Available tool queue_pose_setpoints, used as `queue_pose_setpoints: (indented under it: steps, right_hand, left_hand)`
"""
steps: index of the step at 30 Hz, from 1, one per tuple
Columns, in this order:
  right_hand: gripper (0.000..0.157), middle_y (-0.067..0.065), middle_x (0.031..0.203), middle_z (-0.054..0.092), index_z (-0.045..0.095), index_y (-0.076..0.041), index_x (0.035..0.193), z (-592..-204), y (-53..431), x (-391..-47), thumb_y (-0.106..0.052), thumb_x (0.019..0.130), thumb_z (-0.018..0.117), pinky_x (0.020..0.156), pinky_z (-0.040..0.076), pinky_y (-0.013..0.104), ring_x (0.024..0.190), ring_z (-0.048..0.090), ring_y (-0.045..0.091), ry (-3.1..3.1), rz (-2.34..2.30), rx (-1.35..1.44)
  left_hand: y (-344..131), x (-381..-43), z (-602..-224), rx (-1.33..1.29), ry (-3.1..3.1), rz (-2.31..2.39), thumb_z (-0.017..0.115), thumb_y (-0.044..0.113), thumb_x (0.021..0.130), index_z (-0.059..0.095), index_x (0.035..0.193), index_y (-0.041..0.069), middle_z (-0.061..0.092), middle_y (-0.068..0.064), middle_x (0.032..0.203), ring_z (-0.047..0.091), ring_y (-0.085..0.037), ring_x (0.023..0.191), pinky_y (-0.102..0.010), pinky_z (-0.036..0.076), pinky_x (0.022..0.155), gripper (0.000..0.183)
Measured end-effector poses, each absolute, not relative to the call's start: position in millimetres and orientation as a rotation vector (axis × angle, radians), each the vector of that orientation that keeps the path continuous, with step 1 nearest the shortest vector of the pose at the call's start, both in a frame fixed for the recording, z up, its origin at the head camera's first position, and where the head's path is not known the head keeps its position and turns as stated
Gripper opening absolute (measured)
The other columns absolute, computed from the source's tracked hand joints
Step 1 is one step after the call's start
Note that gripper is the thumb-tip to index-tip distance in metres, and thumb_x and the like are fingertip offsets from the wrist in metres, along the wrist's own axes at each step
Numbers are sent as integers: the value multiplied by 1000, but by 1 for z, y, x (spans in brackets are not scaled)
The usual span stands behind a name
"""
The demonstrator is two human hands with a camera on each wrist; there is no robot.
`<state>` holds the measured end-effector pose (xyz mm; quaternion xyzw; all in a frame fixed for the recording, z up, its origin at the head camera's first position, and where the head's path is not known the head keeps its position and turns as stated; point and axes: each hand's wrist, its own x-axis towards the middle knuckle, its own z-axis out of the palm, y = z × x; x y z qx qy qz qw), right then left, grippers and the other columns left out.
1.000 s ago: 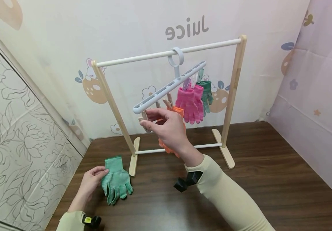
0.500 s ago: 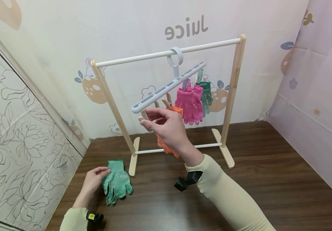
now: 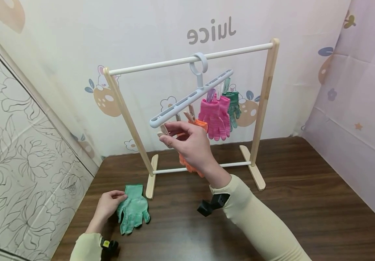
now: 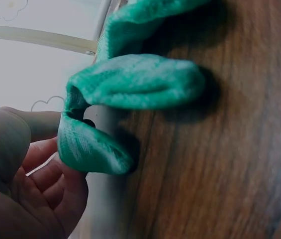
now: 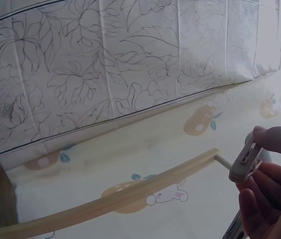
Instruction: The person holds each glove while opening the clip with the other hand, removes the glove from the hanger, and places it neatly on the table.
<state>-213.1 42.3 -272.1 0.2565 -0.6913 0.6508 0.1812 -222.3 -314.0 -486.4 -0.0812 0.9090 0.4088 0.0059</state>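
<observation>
In the head view, my left hand (image 3: 107, 206) pinches the side edge of a light green glove (image 3: 135, 207) low over the table at the left. The glove's finger ends point toward me, and its cuff faces the rack. My right hand (image 3: 192, 145) is raised under the left end of a pale blue clip hanger (image 3: 156, 124). Between thumb and fingers it pinches a beige clothespin (image 5: 245, 162). Behind that hand hangs an orange glove (image 3: 189, 167), partly hidden. Pink gloves (image 3: 211, 121) and a dark green glove (image 3: 234, 108) hang farther along the hanger from clothespins.
The hanger hooks over the white rod (image 3: 155, 66) of a wooden rack (image 3: 266, 94). The rack's feet (image 3: 252, 168) stand on the dark wood table (image 3: 305, 203). Patterned curtains (image 3: 354, 90) close off the back and sides.
My left hand has shifted a little right and toward me, drawing the green glove's cuff the same way. My right hand stays on the clothespin at nearly the same spot.
</observation>
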Motion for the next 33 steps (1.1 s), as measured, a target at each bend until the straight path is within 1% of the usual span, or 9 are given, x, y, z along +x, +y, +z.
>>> queue_pose_setpoints:
  steps: [6,11,15,21,23,28,33]
  right_hand:
    - [35,3,100,72,72,-5,116,-271,43,-214,-15,84,82,73,56,36,82,67,20,-1940,1830,725]
    - [35,4,100,72,72,-5,117,-271,42,-214,-13,84,81,74,55,35,85,66,19,-1929,1830,733]
    - [35,3,100,72,71,-5,117,-271,42,-214,-14,85,81,75,55,36,86,66,18,-1925,1808,742]
    - [33,2,99,72,71,-6,115,-270,42,-214,-14,85,81,74,55,37,86,66,17,-1914,1812,756]
    - [33,2,99,71,71,-5,115,-270,42,-214,-13,84,81,74,55,36,86,66,17,-1909,1826,765]
    - [34,3,100,72,70,-5,116,-271,43,-213,-13,85,80,75,55,37,87,66,17,-1907,1823,777]
    - [33,7,102,72,70,-4,116,-271,47,-213,-12,85,80,75,56,37,84,67,20,-1893,1837,785]
  left_hand:
    - [-316,-223,-487,-243,2891,1175,71,27,93,74,107,1,71,-5,93,62,-20,86,-34,47,69,29]
    - [-315,-221,-484,-244,2910,1173,71,26,93,72,108,3,69,-11,103,62,-28,95,-37,47,74,27]
    - [-313,-221,-481,-273,2889,1218,70,25,94,70,112,4,67,-14,111,61,-31,101,-36,49,75,28]
    - [-310,-221,-474,-289,2899,1259,69,27,95,67,118,5,65,-15,118,62,-31,102,-35,49,71,32]
    - [-309,-221,-471,-282,2918,1252,69,28,95,68,119,6,65,-14,120,61,-30,102,-35,48,72,33]
    - [-305,-223,-467,-208,2901,1339,67,27,97,67,120,4,67,-13,117,60,-28,105,-35,47,76,33]
    - [-301,-225,-465,-154,2847,1440,65,27,98,64,124,2,66,-13,119,60,-28,109,-34,49,79,36]
